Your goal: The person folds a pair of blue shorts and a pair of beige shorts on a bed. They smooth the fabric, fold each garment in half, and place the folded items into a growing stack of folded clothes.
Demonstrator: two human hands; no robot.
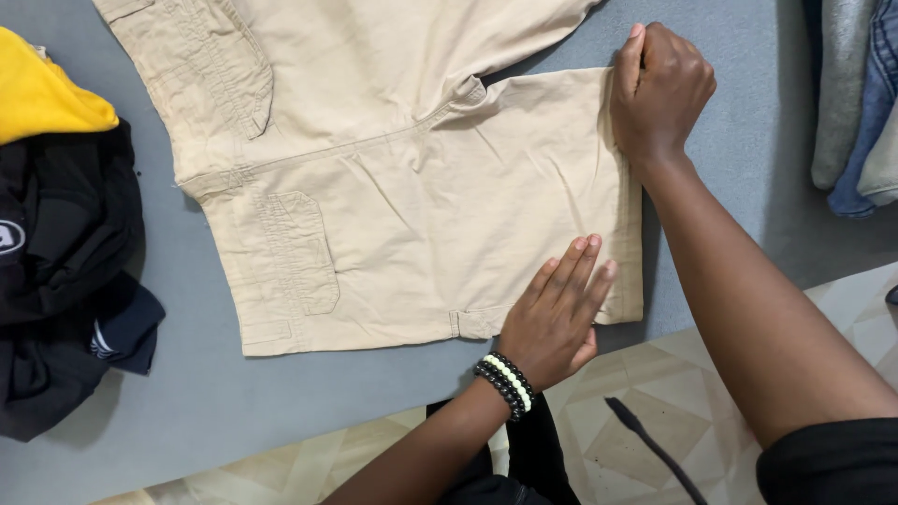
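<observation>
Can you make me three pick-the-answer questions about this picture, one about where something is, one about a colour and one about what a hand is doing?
1. Where is the yellow garment?
A. at the table's left edge
B. on the shorts
C. on the floor

2. What colour are the shorts?
A. blue
B. beige
C. red

3. How is the left hand placed?
A. curled into a fist in the air
B. holding a cup
C. flat on the shorts, fingers straight

Answers: 1 A, it lies atop the black clothes at the left edge of the grey table. 2 B, the cloth is pale tan. 3 C, the palm presses down while the right hand pinches the waistband.
</observation>
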